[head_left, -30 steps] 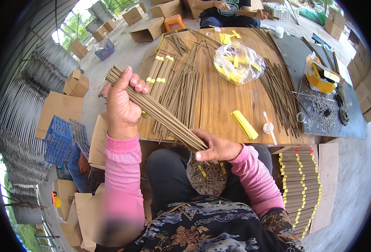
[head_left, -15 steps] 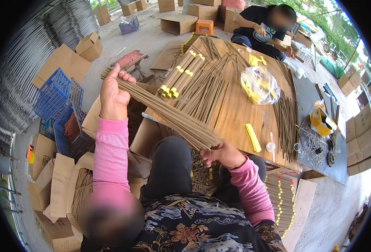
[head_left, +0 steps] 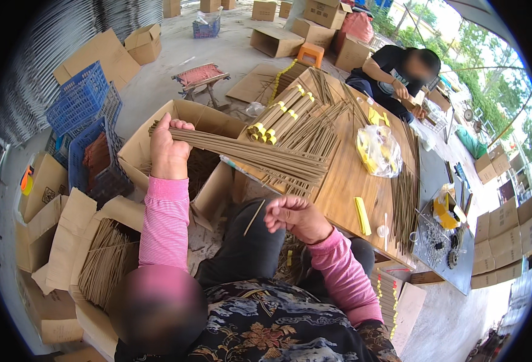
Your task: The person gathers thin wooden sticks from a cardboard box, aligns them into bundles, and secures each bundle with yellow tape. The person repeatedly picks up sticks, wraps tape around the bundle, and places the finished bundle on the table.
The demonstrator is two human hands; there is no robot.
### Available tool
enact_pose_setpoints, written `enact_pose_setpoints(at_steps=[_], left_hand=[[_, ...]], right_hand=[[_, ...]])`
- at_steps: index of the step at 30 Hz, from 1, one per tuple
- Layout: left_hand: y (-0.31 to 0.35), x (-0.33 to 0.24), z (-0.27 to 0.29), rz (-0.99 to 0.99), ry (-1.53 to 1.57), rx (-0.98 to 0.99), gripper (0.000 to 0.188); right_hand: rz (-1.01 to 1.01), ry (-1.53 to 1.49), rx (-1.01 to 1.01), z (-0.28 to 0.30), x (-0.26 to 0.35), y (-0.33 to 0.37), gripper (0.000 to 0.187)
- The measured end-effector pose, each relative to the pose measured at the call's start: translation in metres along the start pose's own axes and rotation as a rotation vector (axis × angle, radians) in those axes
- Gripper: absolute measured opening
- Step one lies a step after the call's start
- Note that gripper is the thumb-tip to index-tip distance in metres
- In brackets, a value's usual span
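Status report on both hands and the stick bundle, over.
Left hand gripping one end of stick bundle, raised over open carton. Right hand closed, off the bundle. Bundle's far end fans over wooden table.

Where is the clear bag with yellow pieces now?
In the head view, the clear bag lies on the wooden table, right of centre, beyond the right hand and between stick bundles.

Thin matt brown sticks [head_left: 248, 154], dry and rough like bamboo, gripped in the left hand [head_left: 168, 151]. Smooth varnished wood on the surface [head_left: 344, 181], faintly shiny. Glossy clear plastic bag [head_left: 378, 151]. Matt brown cardboard box [head_left: 175, 120]. Blue plastic lattice crate [head_left: 79, 99]. Soft ribbed pink cloth sleeve [head_left: 164, 223].
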State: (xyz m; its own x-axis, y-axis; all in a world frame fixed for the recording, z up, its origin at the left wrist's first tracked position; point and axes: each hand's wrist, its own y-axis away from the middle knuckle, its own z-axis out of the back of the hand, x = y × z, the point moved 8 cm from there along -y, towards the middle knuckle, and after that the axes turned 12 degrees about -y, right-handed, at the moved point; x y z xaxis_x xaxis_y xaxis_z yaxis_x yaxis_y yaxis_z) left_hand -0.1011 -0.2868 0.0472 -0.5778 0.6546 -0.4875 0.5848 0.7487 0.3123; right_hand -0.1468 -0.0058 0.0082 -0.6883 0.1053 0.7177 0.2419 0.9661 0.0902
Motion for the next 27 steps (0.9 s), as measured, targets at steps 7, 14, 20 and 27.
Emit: enact_pose_setpoints(at_steps=[7,14,20,27], left_hand=[[0.015,0.035,0.001,0.313,-0.083,0.259,0.024],[0.014,0.053,0.02,0.194,-0.249,0.197,0.023],[0.029,0.044,0.015,0.175,-0.15,0.323,0.04],[0.029,0.052,0.033,0.208,-0.074,0.331,0.039]], right_hand=[[-0.126,-0.09,0.036,0.008,0.015,0.008,0.07],[-0.475,0.244,0.02,-0.044,-0.03,0.013,0.048],[-0.473,0.213,-0.065,-0.046,-0.022,0.008,0.033],[-0.422,0.237,-0.064,-0.048,-0.012,-0.008,0.029]])
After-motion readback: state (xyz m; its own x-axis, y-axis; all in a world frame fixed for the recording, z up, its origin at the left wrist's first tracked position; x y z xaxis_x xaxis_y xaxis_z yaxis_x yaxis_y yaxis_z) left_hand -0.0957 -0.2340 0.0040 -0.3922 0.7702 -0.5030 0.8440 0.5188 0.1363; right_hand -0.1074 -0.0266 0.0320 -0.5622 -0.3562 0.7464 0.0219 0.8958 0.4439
